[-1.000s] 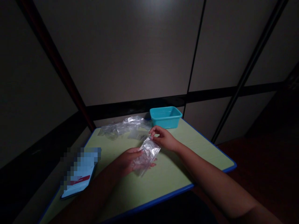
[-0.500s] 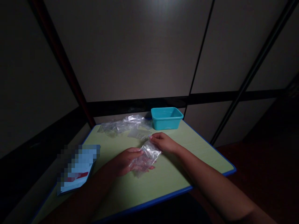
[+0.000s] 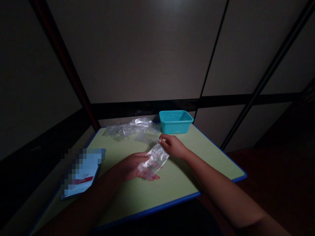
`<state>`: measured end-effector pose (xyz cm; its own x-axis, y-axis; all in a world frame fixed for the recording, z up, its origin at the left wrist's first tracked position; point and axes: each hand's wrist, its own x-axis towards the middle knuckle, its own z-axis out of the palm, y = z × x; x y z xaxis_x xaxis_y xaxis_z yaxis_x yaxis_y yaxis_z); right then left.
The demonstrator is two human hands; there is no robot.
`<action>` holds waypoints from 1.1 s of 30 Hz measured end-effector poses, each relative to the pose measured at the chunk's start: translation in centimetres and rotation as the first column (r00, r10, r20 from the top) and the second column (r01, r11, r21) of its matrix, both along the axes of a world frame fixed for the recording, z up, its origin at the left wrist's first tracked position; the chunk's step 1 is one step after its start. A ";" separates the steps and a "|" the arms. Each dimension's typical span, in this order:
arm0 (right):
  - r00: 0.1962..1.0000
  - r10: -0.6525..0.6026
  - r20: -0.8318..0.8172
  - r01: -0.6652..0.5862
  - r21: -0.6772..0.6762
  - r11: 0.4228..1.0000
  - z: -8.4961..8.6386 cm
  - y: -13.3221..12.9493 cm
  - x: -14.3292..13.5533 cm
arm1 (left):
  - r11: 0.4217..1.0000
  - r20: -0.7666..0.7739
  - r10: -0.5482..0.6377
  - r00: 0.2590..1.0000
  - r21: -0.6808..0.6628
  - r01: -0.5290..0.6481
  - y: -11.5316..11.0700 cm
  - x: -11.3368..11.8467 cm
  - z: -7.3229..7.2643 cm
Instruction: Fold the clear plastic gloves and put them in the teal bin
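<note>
A clear plastic bag point(image 3: 155, 158), creased and shiny, is stretched at a slant between my two hands above the table. My left hand point(image 3: 137, 166) supports its lower end, the thumb on top and the other fingers underneath, partly seen through the film. At the upper end my right hand point(image 3: 173, 146) pinches the bag's edge between thumb and fingertips. Just beyond the hands a flat clear bag point(image 3: 145, 137) lies on the table, and behind it a crumpled heap of clear plastic bags point(image 3: 130, 128).
A turquoise plastic basket point(image 3: 176, 127) stands at the table's back edge. On the left lies a flat tablet-like object point(image 3: 85, 177), partly blurred out. The pale green table point(image 3: 177, 186) has a blue rim, and large wardrobe-like panels point(image 3: 147, 59) rise behind it.
The bag between my hands looks flatter and smoother than before. My right hand has shifted slightly upward in view, and the left hand's fingers have spread a little beneath the bag.
</note>
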<state>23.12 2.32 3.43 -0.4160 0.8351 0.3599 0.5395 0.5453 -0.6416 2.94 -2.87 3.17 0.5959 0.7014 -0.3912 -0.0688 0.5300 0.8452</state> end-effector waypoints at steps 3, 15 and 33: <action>0.999 0.016 -0.037 -0.015 0.023 1.000 0.1 0.1 0.1 | 1.000 -0.012 -0.024 1.000 -0.014 0.024 0.1 -0.1 0.0; 0.972 0.070 -0.226 -0.080 -0.037 0.996 -1.3 1.9 0.4 | 1.000 -0.111 0.025 0.993 -0.006 -0.026 0.1 0.0 0.0; 0.970 -0.012 -0.244 0.031 0.072 0.997 -1.9 3.0 0.8 | 0.802 -0.278 0.404 0.871 0.566 -0.191 3.3 -1.7 -1.9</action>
